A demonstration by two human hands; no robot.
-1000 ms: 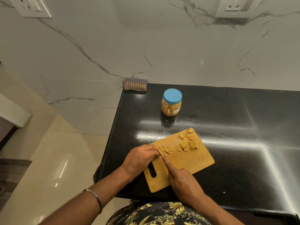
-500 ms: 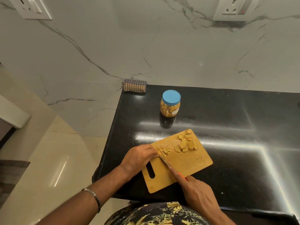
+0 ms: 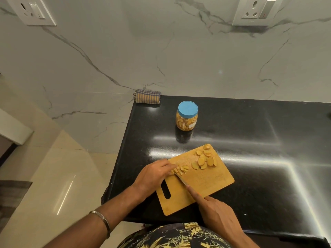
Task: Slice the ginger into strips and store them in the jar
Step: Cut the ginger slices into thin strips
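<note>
A wooden cutting board (image 3: pixel 206 185) lies at the front of the black counter. Round ginger slices (image 3: pixel 204 161) are heaped near its far corner. A smaller pile of cut ginger pieces (image 3: pixel 180 170) lies by the left edge, and the fingertips of my left hand (image 3: pixel 154 176) hold it down. My right hand (image 3: pixel 216 212) grips a knife (image 3: pixel 181 180), index finger stretched along its back; the blade tip sits at the small pile. A clear jar (image 3: pixel 187 119) with a blue lid, filled with ginger pieces, stands behind the board.
A folded checked cloth (image 3: pixel 147 96) lies at the counter's back left corner against the marble wall. The black counter (image 3: pixel 259 140) ends just left of the board, with a drop to the tiled floor (image 3: pixel 53 185). Two wall sockets (image 3: pixel 254 10) are above.
My right hand has drawn back toward me, so the knife blade now shows, its tip at the small pile. My left hand has stayed on the pieces.
</note>
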